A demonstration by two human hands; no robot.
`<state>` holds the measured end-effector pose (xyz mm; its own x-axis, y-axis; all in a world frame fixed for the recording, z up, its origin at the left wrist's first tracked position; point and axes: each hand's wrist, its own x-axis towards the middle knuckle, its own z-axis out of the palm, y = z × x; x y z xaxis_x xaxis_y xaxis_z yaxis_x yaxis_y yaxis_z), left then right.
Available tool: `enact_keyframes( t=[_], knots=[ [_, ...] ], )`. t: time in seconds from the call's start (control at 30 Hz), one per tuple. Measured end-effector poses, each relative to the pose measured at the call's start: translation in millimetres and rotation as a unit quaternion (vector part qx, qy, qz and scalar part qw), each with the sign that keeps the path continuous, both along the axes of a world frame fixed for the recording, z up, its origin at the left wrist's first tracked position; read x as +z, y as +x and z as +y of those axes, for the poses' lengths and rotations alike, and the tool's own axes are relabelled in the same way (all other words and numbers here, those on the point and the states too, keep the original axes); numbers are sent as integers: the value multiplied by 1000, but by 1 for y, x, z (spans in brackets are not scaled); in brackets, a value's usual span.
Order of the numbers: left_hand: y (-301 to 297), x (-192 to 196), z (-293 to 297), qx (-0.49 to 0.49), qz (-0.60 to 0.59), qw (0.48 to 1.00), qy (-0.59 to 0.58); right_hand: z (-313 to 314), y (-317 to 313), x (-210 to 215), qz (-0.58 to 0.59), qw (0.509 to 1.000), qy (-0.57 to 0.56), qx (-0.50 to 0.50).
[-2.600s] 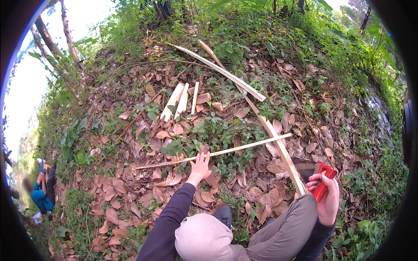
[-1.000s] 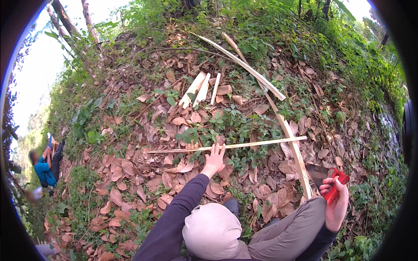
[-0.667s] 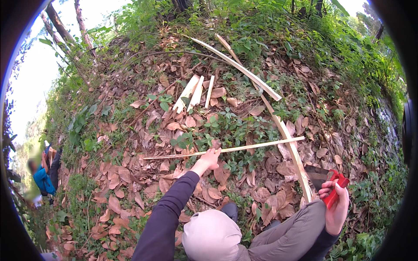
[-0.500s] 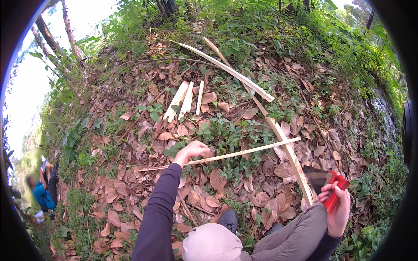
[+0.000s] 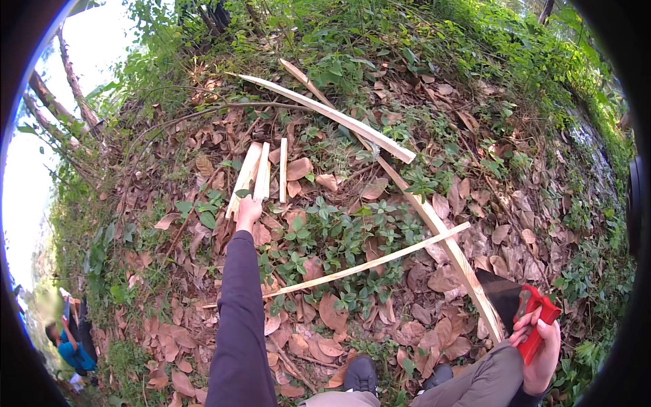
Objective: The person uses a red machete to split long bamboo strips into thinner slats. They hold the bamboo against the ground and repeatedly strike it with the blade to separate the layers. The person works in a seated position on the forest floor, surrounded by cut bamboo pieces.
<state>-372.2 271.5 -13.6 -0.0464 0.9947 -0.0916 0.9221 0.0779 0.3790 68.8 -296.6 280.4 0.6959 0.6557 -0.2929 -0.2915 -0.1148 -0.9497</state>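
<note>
- The short split sticks [image 5: 261, 173] lie at eleven o'clock, the left hand [image 5: 247, 210] touching their near ends.
- The thin strip [image 5: 369, 263] lies crosswise at centre, between sticks and shoe [image 5: 359, 374].
- Two long slats [image 5: 332, 115] run from twelve toward four o'clock.
- The right hand [image 5: 539, 346] sits at four o'clock, gripping a tool [image 5: 536, 322].

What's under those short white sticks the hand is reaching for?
Dry brown leaves and some green plants lie under the short sticks. The left hand covers their near ends, so what is beneath there cannot be seen.
</note>
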Motion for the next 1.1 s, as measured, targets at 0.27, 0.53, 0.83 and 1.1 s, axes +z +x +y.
enact_keyframes(
  t=[0.27,0.53,0.83,1.1],
  knots=[
    [3,-32,0,90,-68,988,106,7,11,-10,1,1000,-5,-13],
    [-12,19,-64,155,-630,754,-101,-3,8,-6,23,1000,15,-8],
    [84,49,-256,5,-557,826,-82,-9,9,-3,56,995,72,-31],
    [197,2,-298,-160,-426,890,-28,-28,5,7,42,994,90,-38]
  ],
)
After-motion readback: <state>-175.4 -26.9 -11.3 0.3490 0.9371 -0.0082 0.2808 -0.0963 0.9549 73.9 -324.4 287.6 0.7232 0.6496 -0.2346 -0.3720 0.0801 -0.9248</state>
